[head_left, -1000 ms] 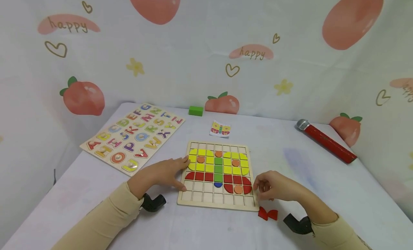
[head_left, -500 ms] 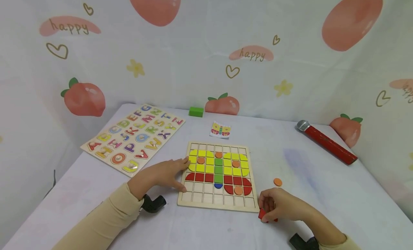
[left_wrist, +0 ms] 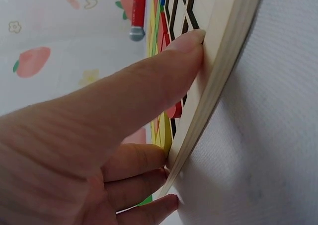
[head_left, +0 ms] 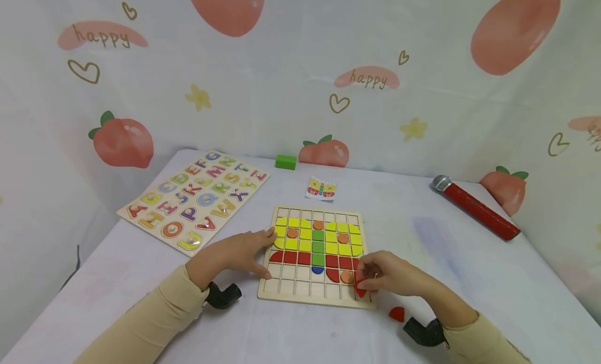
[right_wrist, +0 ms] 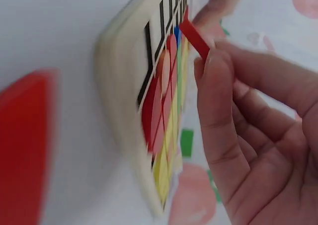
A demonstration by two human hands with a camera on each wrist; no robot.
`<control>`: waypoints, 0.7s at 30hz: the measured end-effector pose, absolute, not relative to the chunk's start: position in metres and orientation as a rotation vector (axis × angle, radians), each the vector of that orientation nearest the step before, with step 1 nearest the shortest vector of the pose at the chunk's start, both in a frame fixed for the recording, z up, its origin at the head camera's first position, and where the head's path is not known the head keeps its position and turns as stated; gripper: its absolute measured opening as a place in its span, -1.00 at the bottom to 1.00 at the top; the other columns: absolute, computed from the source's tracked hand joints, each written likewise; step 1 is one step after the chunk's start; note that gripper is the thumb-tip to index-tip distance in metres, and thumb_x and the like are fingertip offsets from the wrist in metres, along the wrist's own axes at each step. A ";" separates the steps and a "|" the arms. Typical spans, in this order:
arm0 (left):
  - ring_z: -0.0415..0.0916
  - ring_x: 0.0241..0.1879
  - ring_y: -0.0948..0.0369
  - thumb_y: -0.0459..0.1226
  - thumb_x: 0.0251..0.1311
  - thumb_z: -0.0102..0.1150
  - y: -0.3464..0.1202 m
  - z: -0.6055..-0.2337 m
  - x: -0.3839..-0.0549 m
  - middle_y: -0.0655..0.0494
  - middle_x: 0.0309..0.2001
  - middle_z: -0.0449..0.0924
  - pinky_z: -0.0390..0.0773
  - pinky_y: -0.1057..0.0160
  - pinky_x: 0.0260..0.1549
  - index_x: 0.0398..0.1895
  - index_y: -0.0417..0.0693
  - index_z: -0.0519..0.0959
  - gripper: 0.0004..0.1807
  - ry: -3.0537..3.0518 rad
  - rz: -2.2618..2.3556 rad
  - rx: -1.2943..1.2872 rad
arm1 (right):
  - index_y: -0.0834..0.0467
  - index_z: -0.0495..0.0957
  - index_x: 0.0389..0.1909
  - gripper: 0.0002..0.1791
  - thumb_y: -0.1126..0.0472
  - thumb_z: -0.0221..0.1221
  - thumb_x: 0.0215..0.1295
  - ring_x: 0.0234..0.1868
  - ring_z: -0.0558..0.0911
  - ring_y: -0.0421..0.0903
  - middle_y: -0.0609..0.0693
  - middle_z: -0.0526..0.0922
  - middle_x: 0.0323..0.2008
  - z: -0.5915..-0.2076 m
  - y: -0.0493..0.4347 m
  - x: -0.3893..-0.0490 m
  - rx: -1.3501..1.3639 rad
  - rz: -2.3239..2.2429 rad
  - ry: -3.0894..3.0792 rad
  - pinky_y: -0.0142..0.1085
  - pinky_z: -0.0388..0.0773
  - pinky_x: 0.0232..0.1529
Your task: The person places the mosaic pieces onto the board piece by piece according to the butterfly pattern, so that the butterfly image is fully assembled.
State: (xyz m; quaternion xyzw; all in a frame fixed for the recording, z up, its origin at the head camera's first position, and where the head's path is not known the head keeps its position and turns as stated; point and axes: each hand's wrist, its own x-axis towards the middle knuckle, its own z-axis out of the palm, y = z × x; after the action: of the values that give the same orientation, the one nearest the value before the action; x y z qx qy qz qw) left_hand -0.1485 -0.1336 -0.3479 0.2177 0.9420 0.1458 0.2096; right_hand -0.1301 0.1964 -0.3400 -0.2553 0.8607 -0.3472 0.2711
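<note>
My left hand rests at the left edge of a wooden grid board. In the left wrist view its thumb lies on the board's rim, with the other fingers along the edge. Above the board's lower right part, my right hand pinches a small red puzzle piece between thumb and forefinger. Yellow, red, green, orange and blue pieces form a pattern on the grid. Another red quarter-round piece lies on the table beyond the board's lower right corner.
A picture card and a green block lie behind the board. To the left is an alphabet puzzle; a red microphone lies at the far right. The right hand nearly hides an orange disc.
My right hand moved down to the two loose red pieces, picked one up and carried it up and left over the board. An orange disc came into view on the table. The left hand stayed.
</note>
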 end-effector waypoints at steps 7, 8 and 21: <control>0.00 0.43 -0.02 0.03 -0.09 0.39 -0.133 -0.348 -0.149 0.03 0.47 -0.02 0.06 -0.04 0.39 0.40 -0.05 0.16 -0.02 2.613 0.418 0.597 | 0.19 0.58 -0.39 -0.94 0.27 0.21 0.20 -0.46 0.54 -0.24 -0.06 0.62 -0.45 -0.345 0.149 -0.154 -0.837 -0.941 2.324 -0.49 0.56 -0.37; 0.00 0.43 -0.01 0.03 -0.09 0.39 -0.133 -0.348 -0.149 0.04 0.47 -0.02 0.06 -0.04 0.39 0.40 -0.05 0.16 -0.02 2.612 0.416 0.597 | 0.20 0.58 -0.40 -0.94 0.28 0.21 0.20 -0.47 0.56 -0.24 -0.04 0.64 -0.45 -0.346 0.143 -0.156 -0.857 -0.956 2.310 -0.48 0.58 -0.37; -0.03 0.44 0.00 0.03 -0.07 0.37 -0.133 -0.346 -0.149 0.04 0.48 -0.04 0.05 -0.03 0.39 0.41 -0.06 0.15 -0.03 2.596 0.423 0.590 | 0.21 0.61 -0.46 -0.94 0.30 0.24 0.16 -0.50 0.59 -0.23 -0.05 0.66 -0.50 -0.349 0.105 -0.160 -0.862 -0.907 2.395 -0.49 0.56 -0.43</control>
State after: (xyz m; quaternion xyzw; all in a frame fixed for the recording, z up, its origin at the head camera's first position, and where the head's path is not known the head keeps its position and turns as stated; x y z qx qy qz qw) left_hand -0.1495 -0.1332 -0.3464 0.2135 0.9393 0.1529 0.2211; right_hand -0.1602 0.1053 -0.3491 -0.3113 0.8651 -0.3275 0.2179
